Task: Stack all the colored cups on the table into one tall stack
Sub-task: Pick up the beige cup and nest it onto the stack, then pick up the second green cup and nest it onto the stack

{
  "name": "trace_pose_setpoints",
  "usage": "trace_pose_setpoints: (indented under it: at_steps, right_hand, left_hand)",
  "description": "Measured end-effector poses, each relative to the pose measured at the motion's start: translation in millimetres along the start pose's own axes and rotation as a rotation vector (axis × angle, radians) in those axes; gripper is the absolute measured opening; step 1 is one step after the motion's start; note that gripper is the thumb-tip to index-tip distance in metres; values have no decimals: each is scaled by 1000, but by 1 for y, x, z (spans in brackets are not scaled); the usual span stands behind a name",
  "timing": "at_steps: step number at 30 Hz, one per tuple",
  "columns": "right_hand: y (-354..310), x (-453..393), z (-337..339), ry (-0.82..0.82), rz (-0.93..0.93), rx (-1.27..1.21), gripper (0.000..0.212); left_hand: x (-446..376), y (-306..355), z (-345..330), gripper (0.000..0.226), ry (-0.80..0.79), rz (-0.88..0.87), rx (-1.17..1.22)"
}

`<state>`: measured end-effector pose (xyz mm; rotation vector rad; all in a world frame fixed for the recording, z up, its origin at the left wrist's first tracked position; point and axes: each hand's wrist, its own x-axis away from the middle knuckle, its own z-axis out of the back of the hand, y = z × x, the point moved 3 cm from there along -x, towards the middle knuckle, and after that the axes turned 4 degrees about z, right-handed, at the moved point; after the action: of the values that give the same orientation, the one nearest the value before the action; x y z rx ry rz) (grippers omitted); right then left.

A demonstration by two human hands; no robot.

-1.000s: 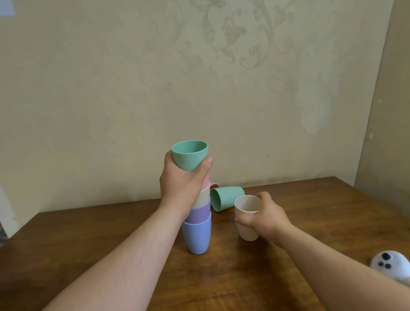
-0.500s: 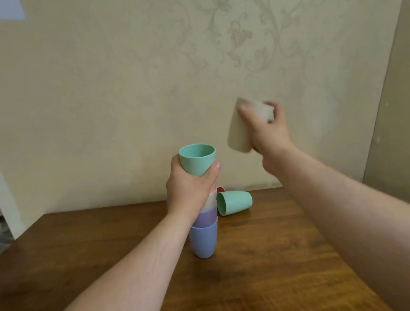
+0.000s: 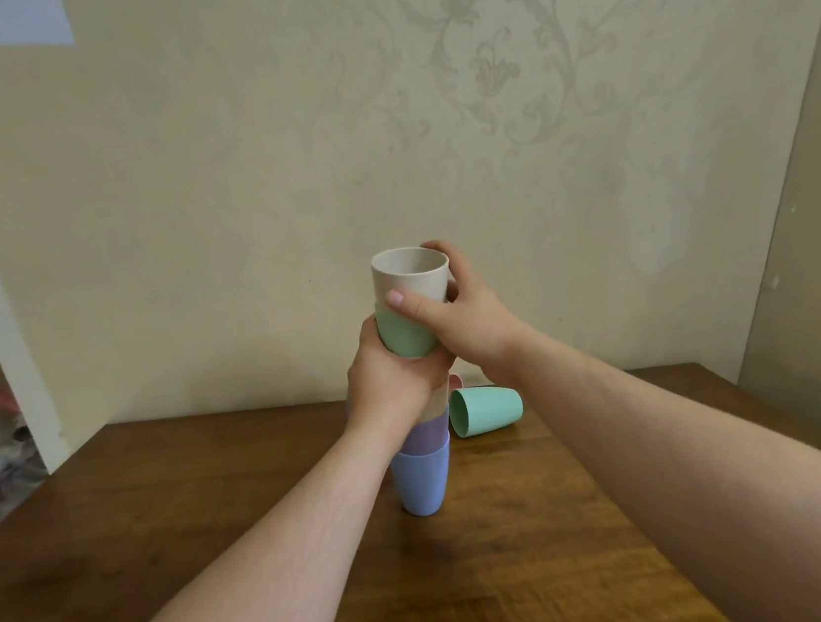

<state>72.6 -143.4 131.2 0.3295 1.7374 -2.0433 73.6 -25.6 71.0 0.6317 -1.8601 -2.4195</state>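
A stack [image 3: 418, 413] of nested cups is standing upright on the table [image 3: 162, 496], a little behind its middle and nearer the far edge than the near one; a blue cup [image 3: 422, 482] is forming the base and touching the wood, a purple cup [image 3: 430, 436] is sitting in it with only a band showing, and a pale cup above that is showing just a sliver beside the wrist; a green cup [image 3: 403, 335] is rising out of the fingers higher up, and a beige cup [image 3: 410, 274] is sitting in its mouth as the top piece, opening upward, with a smooth matte wall and a thin rounded rim. All the cups are looking alike in shape, tapering toward rounded bottoms, in soft pastel tones.

The left hand [image 3: 388, 380] is wrapping closed around the middle of the stack, gripping it below the green cup and hiding the cups there; the right hand [image 3: 466, 322] is closing on the beige cup, thumb lying across the join with the green cup and fingers curling round the far side.

A second green cup [image 3: 485, 409] is lying on its side just right of the stack, toward the far edge, mouth facing left; a pink cup [image 3: 455, 382] is peeking out behind it, mostly hidden.
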Motion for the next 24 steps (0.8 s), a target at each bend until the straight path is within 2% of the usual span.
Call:
trace_pose_setpoints:
  at_steps: [2,4,7,10,12,14,16,20,22,24]
  right_hand:
    - [3,-1,0,1,15,-17,64]
    - [5,-2,2,-6,17,0,68]
    - [11,3,11,-34,-14,26,64]
    - [38,7,32,116,-115,32,66]
    - [68,12,47,200,-210,175,54]
    - [102,19,55,111,-281,504,68]
    - [131,24,56,-86,-327,831,85]
    - [170,35,50,-404,-380,1144,104]
    - [182,35,51,-400,-369,1186,105]
    - [184,32,50,-312,-276,1244,95]
  left_hand:
    - [-1,-9,-2,58,-2,4,12]
    - [1,-28,-7,64,2,32,-8]
    - [15,-74,-11,61,-120,92,21]
    - [24,-101,-7,63,-173,115,135]
    - [21,-104,-11,66,-184,103,141]
    - [16,-105,-15,71,-178,89,156]
    - [13,-108,-18,79,-166,82,176]
    - [12,-109,-22,74,-166,60,154]
    - [13,-110,-23,74,-163,54,155]
    - [13,-113,-22,76,-161,58,168]
